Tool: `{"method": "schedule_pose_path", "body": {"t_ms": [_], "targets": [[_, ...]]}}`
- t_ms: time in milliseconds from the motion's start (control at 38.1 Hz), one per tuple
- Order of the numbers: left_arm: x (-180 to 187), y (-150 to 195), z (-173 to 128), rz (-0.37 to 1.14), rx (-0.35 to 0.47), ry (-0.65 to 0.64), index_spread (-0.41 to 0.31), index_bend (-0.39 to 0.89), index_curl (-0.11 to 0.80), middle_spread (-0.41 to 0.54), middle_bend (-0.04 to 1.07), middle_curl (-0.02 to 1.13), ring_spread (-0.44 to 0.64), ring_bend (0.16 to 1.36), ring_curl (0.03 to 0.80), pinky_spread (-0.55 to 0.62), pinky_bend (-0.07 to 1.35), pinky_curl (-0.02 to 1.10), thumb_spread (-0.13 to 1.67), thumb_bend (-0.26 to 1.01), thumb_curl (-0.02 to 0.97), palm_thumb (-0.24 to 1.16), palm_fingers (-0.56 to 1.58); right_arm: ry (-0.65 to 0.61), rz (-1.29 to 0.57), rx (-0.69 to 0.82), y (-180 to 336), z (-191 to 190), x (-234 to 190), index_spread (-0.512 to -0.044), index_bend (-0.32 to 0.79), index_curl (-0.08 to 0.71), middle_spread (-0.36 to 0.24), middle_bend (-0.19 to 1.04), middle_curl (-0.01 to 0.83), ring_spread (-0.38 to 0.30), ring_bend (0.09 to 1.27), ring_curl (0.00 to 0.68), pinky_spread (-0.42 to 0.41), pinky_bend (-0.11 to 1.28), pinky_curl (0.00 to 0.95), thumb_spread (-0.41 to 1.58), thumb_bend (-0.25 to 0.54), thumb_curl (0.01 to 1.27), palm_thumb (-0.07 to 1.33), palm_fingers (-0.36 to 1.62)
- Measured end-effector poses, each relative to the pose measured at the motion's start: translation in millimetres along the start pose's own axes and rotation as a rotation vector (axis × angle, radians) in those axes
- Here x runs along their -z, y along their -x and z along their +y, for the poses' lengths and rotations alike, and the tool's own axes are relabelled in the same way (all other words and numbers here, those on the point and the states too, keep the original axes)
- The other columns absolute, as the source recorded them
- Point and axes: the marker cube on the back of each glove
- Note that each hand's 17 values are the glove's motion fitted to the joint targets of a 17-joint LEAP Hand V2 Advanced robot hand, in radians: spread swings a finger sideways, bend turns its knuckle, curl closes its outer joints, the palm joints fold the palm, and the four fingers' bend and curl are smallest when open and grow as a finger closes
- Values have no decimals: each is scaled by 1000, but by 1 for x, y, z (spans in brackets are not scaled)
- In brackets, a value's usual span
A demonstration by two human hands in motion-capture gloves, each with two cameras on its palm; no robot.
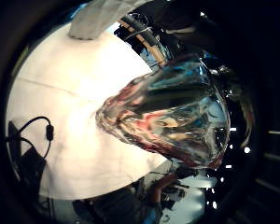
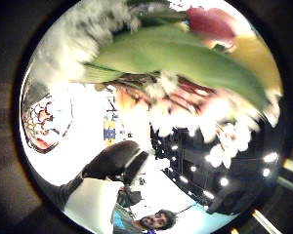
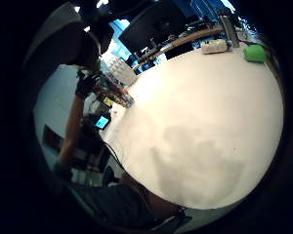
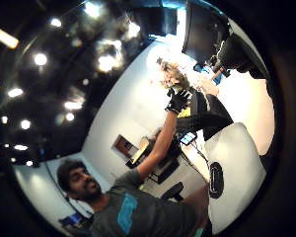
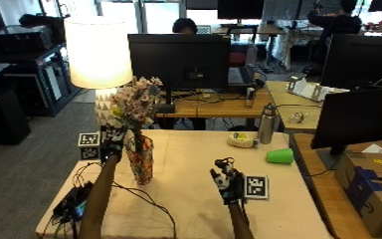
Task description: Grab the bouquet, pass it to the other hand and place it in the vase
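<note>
the bouquet [image 5: 137,102] stands with its stems down in the vase [image 5: 141,158], near the desk's [image 5: 197,199] left edge. the left hand [image 5: 113,141] is raised beside the stems just above the vase's rim; whether its fingers pinch them cannot be told. the right hand [image 5: 225,183] hovers over the desk's middle, fingers spread and relaxed, holding nothing. a green cup [image 5: 280,156] lies near the right edge.

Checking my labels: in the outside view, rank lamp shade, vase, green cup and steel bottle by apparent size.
1. Lamp shade
2. Vase
3. Steel bottle
4. Green cup
The bottle stands farther back, so its rank is unsure.
</note>
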Motion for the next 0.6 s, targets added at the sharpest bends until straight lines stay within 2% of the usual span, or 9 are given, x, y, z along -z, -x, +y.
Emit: {"method": "schedule_pose_path", "body": {"t_ms": [53,79,131,158,289,420,604], "targets": [[4,7,7,7,53,-26,-1,104,418,-13,217,436,47,588,401,253,424,389,768,-121,466,287,275,6,17,-43,1,2,0,-277,125,325,-134,270,471,-172,471,419,142,255,372,976,-22,555,867,1050],[7,9,10,15,51,-48,4,111,412,7,198,420,73,585,390,282,424,381,764,-120,453,248,278,9,24,-42,2,3,0,-277,125,325,-135,269,471,-172,470,420,144,248,371,976,-22,555,867,1050],[15,10,14,26,30,-91,-22,252,442,33,170,394,96,548,363,326,367,350,755,-125,429,155,373,10,32,-7,4,2,0,-276,122,323,-134,265,470,-173,469,421,147,241,372,977,-22,554,867,1049],[21,10,16,26,17,-113,-25,257,441,39,167,378,105,538,349,338,350,340,753,-111,421,136,398,10,23,7,6,2,-1,-276,122,323,-135,264,471,-173,468,421,152,233,371,977,-22,553,868,1048],[53,2,26,26,-52,-182,-22,197,435,74,169,369,144,536,344,392,344,335,745,-71,396,73,407,2,-65,-18,21,2,-2,-276,122,321,-135,256,472,-173,460,421,163,217,371,979,-22,551,870,1049],[74,-16,47,104,-95,-169,-16,146,418,93,167,366,161,548,346,417,349,337,743,-51,380,51,396,-1,-12,0,25,4,-2,-275,122,319,-134,248,472,-174,456,423,173,199,372,980,-22,548,871,1050],[90,-31,69,97,-164,-155,-18,139,394,96,174,360,174,558,343,432,345,337,749,-40,368,52,390,-1,76,-36,22,5,-4,-275,124,318,-135,246,474,-174,444,424,183,184,371,981,-22,546,872,1049]]}}
